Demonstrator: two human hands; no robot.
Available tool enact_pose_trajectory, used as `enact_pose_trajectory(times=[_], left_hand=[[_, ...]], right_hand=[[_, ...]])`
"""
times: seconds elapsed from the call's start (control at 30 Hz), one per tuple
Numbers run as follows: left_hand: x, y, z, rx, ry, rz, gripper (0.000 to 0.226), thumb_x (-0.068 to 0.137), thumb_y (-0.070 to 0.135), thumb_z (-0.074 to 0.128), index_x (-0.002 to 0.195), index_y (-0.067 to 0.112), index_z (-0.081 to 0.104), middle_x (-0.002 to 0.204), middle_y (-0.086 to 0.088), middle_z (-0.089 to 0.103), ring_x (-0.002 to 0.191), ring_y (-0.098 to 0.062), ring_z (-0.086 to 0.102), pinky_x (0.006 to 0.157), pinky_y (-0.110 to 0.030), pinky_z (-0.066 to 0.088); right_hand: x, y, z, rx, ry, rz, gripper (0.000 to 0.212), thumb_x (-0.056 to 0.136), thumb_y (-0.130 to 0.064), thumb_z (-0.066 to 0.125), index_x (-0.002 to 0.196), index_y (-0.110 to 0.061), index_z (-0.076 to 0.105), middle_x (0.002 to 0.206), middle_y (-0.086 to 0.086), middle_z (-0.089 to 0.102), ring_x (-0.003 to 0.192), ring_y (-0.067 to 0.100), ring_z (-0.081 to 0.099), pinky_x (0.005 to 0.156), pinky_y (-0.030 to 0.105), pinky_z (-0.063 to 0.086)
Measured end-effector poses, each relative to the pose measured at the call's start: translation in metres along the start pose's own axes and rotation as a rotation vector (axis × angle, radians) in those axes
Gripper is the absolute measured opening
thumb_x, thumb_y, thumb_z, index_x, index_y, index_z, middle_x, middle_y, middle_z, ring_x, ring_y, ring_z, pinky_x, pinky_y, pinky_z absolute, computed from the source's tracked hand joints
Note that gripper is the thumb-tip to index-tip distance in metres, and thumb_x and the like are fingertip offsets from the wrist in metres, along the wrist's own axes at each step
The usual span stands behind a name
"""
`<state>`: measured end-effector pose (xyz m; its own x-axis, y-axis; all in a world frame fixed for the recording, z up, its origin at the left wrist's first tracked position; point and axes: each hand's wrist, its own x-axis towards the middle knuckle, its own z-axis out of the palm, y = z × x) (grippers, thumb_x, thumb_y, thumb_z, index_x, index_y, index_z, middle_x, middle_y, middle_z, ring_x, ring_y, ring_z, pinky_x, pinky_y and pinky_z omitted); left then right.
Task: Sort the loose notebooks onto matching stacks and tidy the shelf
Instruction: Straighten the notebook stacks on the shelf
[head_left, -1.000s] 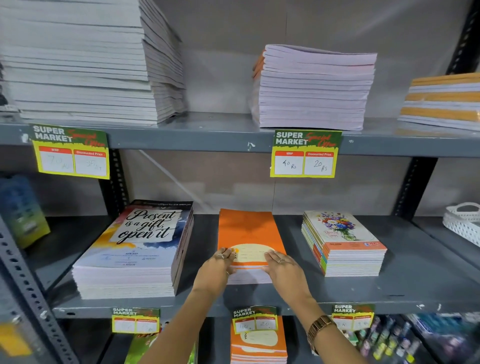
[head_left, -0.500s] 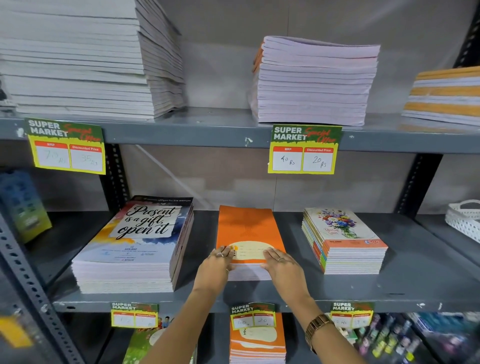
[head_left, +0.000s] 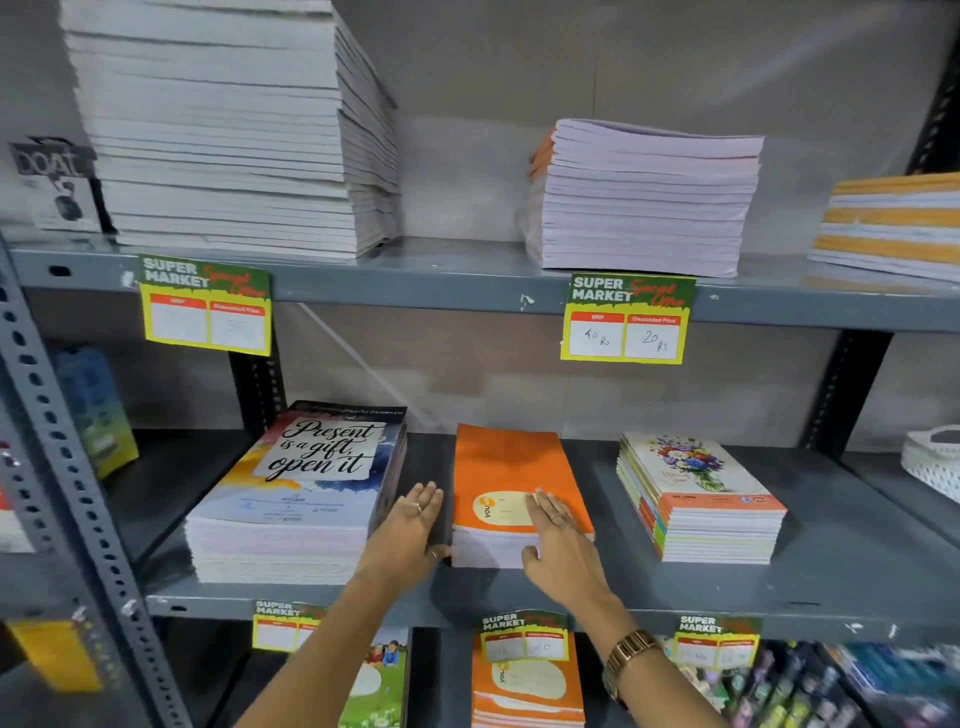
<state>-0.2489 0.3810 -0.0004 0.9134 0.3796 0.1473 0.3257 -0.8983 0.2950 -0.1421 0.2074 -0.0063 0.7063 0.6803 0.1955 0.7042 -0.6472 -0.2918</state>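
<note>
A stack of orange notebooks (head_left: 506, 462) lies in the middle of the grey middle shelf (head_left: 841, 582). My left hand (head_left: 413, 527) is flat and open, pressed against the stack's left side. My right hand (head_left: 558, 540) rests on the top cover near the front right, fingers spread, thumb against the front edge. To the left is a taller stack with a "Present is a gift, open it" cover (head_left: 306, 478). On the right stands a lower stack with a flower cover (head_left: 696, 488).
The upper shelf (head_left: 415, 280) carries a tall white stack (head_left: 228, 130), a mid stack (head_left: 644, 202) and an orange-striped stack (head_left: 893, 223). Price tags (head_left: 626, 319) hang from the shelf edges. A white basket (head_left: 932, 460) sits far right. More orange notebooks (head_left: 527, 691) lie below.
My left hand has slid off the top cover of the orange stack to its left side. My right hand stays on the top cover. The view has shifted slightly.
</note>
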Motion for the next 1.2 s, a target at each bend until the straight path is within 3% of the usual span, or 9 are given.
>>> enact_pose_trajectory(times=[0.07, 0.23, 0.33, 0.4, 0.57, 0.73, 0.87, 1.03, 1.2], left_hand=[[-0.007, -0.011, -0.01, 0.031, 0.016, 0.004, 0.075, 0.091, 0.032, 0.053, 0.148, 0.012, 0.008, 0.16, -0.002, 0.004, 0.148, -0.017, 0.0, 0.121, -0.03, 0.007], [-0.028, -0.036, -0.031, 0.141, 0.071, 0.147, 0.071, 0.093, 0.034, 0.049, 0.148, 0.014, 0.009, 0.16, 0.0, 0.005, 0.148, -0.014, 0.0, 0.121, -0.027, 0.005], [-0.039, -0.053, -0.041, 0.048, 0.163, 0.124, 0.073, 0.091, 0.036, 0.051, 0.148, 0.015, 0.01, 0.158, 0.007, 0.001, 0.145, -0.008, -0.005, 0.119, -0.024, 0.009], [-0.044, -0.069, -0.047, 0.058, 0.163, 0.08, 0.077, 0.091, 0.037, 0.052, 0.148, 0.014, 0.007, 0.158, 0.006, -0.001, 0.146, -0.009, -0.005, 0.117, -0.021, 0.003], [-0.05, -0.121, -0.061, 0.086, 0.076, -0.134, 0.089, 0.085, 0.04, 0.06, 0.149, 0.011, 0.005, 0.16, -0.005, 0.004, 0.148, -0.018, 0.004, 0.123, -0.035, 0.008], [-0.059, -0.155, -0.069, 0.135, 0.012, -0.244, 0.088, 0.085, 0.044, 0.058, 0.148, 0.008, 0.008, 0.159, -0.007, 0.009, 0.148, -0.02, 0.007, 0.121, -0.041, 0.011], [-0.061, -0.154, -0.062, 0.229, -0.016, -0.272, 0.082, 0.09, 0.048, 0.046, 0.148, 0.006, 0.006, 0.16, -0.008, 0.007, 0.148, -0.021, 0.004, 0.121, -0.044, 0.005], [-0.058, -0.149, -0.048, 0.161, 0.037, -0.252, 0.067, 0.095, 0.036, 0.039, 0.149, 0.011, 0.008, 0.16, -0.007, 0.008, 0.148, -0.021, 0.002, 0.121, -0.045, -0.001], [-0.054, -0.151, -0.043, 0.141, 0.084, -0.232, 0.058, 0.097, 0.035, 0.037, 0.148, 0.017, 0.016, 0.159, -0.002, 0.016, 0.148, -0.019, 0.008, 0.12, -0.046, 0.0]], right_hand=[[0.001, -0.015, 0.005, 0.055, 0.013, -0.03, 0.067, 0.094, -0.017, 0.045, 0.151, -0.014, 0.01, 0.161, 0.001, 0.004, 0.149, 0.016, 0.001, 0.119, 0.03, 0.02], [0.009, -0.065, 0.021, 0.108, 0.051, -0.151, 0.067, 0.093, -0.013, 0.043, 0.151, -0.01, 0.009, 0.161, 0.003, 0.004, 0.149, 0.016, 0.0, 0.12, 0.026, 0.001], [0.015, -0.093, 0.027, 0.118, 0.073, -0.208, 0.068, 0.09, -0.011, 0.043, 0.151, -0.011, 0.012, 0.161, 0.003, 0.007, 0.149, 0.016, 0.002, 0.117, 0.025, -0.004], [0.019, -0.109, 0.03, 0.12, 0.067, -0.248, 0.068, 0.09, -0.01, 0.044, 0.15, -0.01, 0.012, 0.161, 0.004, 0.007, 0.149, 0.016, 0.003, 0.115, 0.024, -0.006], [0.027, -0.141, 0.038, 0.094, -0.004, -0.339, 0.066, 0.093, -0.015, 0.042, 0.15, -0.009, 0.011, 0.161, 0.005, 0.006, 0.149, 0.017, 0.003, 0.114, 0.023, -0.006], [0.036, -0.17, 0.051, 0.018, -0.1, -0.438, 0.063, 0.097, -0.024, 0.038, 0.15, -0.008, 0.008, 0.161, 0.008, 0.004, 0.149, 0.018, 0.003, 0.115, 0.023, -0.005], [0.04, -0.181, 0.057, -0.063, -0.137, -0.46, 0.061, 0.099, -0.032, 0.035, 0.15, -0.008, 0.011, 0.16, 0.008, 0.009, 0.148, 0.018, 0.007, 0.121, 0.029, 0.0], [0.049, -0.171, 0.06, -0.075, -0.12, -0.385, 0.063, 0.097, -0.044, 0.028, 0.15, -0.011, 0.016, 0.159, 0.005, 0.017, 0.148, 0.017, 0.012, 0.121, 0.031, 0.002], [0.053, -0.163, 0.057, -0.033, -0.152, -0.363, 0.059, 0.1, -0.039, 0.032, 0.15, -0.012, 0.016, 0.16, 0.004, 0.015, 0.148, 0.016, 0.01, 0.121, 0.03, 0.003]])
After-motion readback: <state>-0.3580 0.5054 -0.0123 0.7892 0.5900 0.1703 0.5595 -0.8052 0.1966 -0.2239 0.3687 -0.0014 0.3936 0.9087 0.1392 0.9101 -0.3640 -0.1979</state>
